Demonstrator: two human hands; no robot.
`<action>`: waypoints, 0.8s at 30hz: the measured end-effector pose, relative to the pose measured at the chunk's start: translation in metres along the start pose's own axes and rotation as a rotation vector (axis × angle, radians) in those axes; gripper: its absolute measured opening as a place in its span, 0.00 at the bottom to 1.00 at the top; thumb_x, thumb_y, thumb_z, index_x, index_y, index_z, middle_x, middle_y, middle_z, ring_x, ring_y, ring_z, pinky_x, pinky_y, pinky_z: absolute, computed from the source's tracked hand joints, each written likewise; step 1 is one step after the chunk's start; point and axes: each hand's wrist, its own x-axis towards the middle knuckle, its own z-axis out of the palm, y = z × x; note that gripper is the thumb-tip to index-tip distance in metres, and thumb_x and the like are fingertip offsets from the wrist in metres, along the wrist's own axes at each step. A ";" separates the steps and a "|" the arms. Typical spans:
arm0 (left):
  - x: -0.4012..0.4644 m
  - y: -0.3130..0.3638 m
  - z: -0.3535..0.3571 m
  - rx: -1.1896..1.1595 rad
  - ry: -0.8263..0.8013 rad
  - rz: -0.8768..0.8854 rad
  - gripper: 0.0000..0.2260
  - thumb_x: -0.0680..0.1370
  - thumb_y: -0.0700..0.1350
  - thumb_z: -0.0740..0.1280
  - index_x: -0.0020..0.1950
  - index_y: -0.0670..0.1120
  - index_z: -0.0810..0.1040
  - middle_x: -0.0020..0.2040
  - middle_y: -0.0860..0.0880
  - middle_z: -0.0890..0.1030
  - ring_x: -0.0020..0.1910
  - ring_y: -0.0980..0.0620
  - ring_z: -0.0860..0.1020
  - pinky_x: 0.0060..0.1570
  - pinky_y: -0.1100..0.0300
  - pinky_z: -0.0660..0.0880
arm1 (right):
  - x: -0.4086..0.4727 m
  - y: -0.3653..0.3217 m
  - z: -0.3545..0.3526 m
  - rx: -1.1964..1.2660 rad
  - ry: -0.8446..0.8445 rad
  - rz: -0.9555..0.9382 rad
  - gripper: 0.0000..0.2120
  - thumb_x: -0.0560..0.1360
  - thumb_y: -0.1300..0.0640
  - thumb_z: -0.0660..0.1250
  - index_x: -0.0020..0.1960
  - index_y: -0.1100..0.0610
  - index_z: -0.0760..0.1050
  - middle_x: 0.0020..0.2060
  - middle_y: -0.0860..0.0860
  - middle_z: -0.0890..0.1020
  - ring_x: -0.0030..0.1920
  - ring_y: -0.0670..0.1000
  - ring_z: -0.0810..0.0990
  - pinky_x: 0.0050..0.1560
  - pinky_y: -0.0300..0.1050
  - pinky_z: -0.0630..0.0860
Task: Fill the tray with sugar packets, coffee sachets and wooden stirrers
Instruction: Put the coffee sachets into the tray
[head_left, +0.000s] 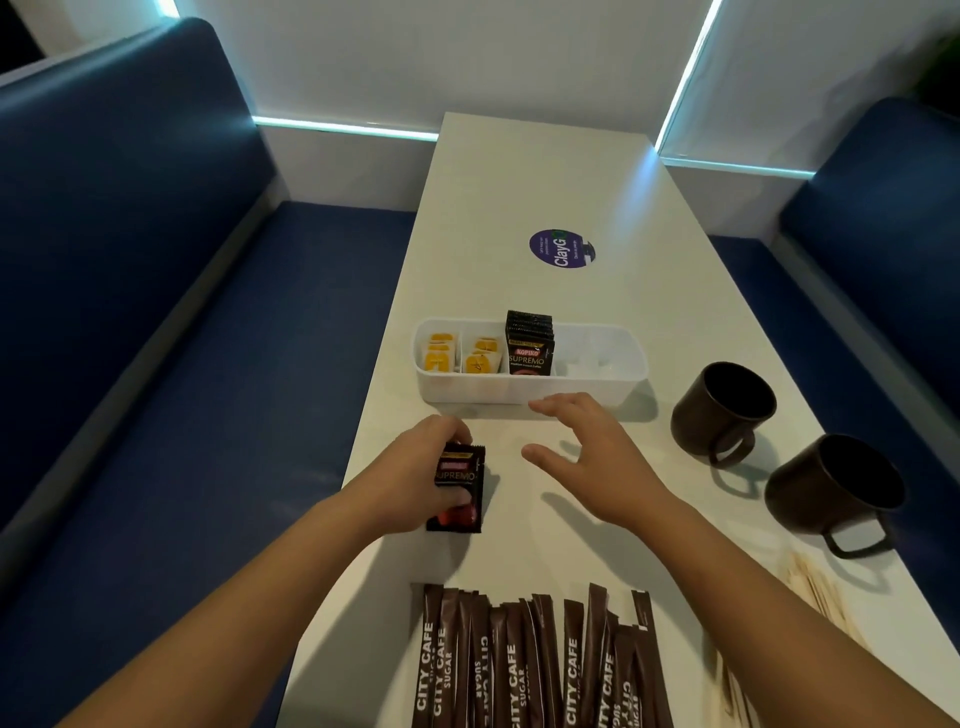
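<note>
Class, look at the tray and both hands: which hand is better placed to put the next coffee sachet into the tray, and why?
Left. The left hand already grips a coffee sachet just in front of the tray, near its sachet stack. The right hand hovers open, holding nothing.

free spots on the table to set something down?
Bare: the far table beyond the purple sticker; a small patch between the white tray and the sugar sticks, under the open right hand. Crowded: mugs and stirrers on the right edge.
</note>
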 end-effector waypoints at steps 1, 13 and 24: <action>0.003 0.003 -0.001 -0.036 0.022 0.016 0.20 0.73 0.44 0.74 0.58 0.56 0.68 0.56 0.57 0.74 0.53 0.55 0.75 0.50 0.65 0.76 | 0.001 -0.002 0.000 0.017 -0.011 0.006 0.24 0.75 0.44 0.67 0.70 0.45 0.69 0.64 0.41 0.70 0.61 0.39 0.69 0.58 0.36 0.66; 0.041 0.033 -0.018 -0.324 0.079 0.132 0.19 0.72 0.41 0.75 0.55 0.55 0.71 0.51 0.53 0.81 0.50 0.55 0.81 0.51 0.56 0.81 | 0.021 -0.013 0.000 0.312 0.029 0.091 0.02 0.76 0.56 0.67 0.46 0.51 0.77 0.40 0.46 0.82 0.41 0.45 0.80 0.44 0.43 0.78; 0.078 0.039 -0.050 -0.207 0.130 0.159 0.32 0.67 0.47 0.79 0.67 0.50 0.70 0.56 0.53 0.78 0.55 0.55 0.77 0.59 0.60 0.75 | 0.048 -0.002 -0.036 0.386 0.171 0.145 0.04 0.77 0.60 0.67 0.44 0.54 0.77 0.37 0.49 0.82 0.43 0.54 0.82 0.43 0.49 0.80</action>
